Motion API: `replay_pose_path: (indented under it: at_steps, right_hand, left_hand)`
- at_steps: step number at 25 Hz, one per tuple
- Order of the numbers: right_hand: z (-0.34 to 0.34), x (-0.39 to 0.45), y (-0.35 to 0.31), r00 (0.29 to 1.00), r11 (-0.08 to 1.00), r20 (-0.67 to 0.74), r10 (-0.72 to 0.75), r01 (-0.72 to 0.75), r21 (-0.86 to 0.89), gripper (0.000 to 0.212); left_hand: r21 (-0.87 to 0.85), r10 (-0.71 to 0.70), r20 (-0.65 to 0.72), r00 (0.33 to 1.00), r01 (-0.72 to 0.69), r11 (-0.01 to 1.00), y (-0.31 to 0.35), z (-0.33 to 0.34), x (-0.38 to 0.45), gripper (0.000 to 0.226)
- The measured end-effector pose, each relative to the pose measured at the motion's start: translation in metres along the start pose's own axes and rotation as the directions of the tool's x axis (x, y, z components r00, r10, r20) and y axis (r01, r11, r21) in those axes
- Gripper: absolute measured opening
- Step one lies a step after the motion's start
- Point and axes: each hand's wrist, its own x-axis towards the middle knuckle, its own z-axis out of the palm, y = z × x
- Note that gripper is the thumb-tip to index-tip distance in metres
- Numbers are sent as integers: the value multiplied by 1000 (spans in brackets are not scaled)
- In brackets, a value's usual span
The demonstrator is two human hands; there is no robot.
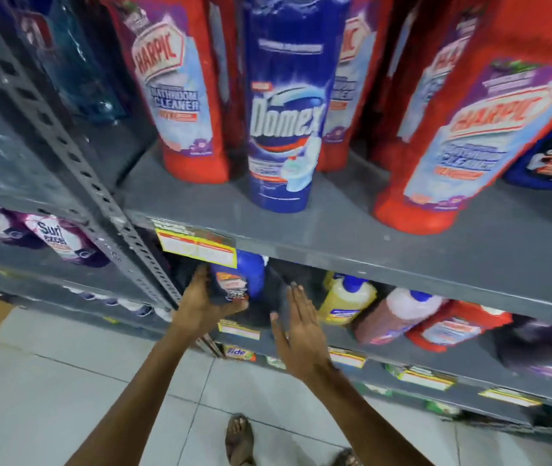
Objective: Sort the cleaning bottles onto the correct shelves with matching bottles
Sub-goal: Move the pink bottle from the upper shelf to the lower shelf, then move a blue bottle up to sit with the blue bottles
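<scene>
My left hand (205, 297) grips a blue bottle (239, 280) with a dark label at the left end of the lower shelf (452, 358), just under the upper shelf's front edge. To its right my right hand (296, 326) is flat and open, fingers together, close to dark bottles (276, 284) but holding nothing. On the upper shelf (402, 240) a blue Domex bottle (286, 105) stands between red Harpic bottles (173, 85), with another red Harpic bottle (469, 136) leaning at the right.
A yellow bottle (346, 299), a pink bottle (392, 319) and a red bottle (452, 327) lie tilted on the lower shelf. A perforated grey upright (76, 156) separates the left bay holding Surf Excel packs (56, 237). Price tags (197, 245) hang on the shelf edges. Tiled floor (82, 398) and my sandalled foot (239, 438) lie below.
</scene>
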Motion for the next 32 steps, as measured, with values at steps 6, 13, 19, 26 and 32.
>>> replay_pose_path:
  at_steps: [6, 13, 19, 26, 32]
  right_hand:
    - [69, 42, 23, 991, 977, 45, 127, -118, -179, 71]
    - [83, 41, 21, 990, 924, -42, 135, -141, -355, 72]
    - [80, 42, 22, 993, 943, 9, 119, -110, -314, 69]
    - [40, -22, 18, 984, 996, -157, -89, 87, -17, 57]
    - [-67, -112, 30, 865, 958, -427, -262, 287, -8, 51]
  left_hand:
    - [38, 1, 147, 989, -6, 999, -20, -13, 49, 63]
    - [-33, -71, 215, 974, 80, 996, -43, -13, 65, 75]
    - [-108, -20, 97, 995, 30, 994, -40, -10, 47, 72]
    - [-151, 180, 94, 979, -165, 975, -28, -11, -51, 61]
    - [-133, 301, 166, 939, -281, 951, 25, 17, -136, 62]
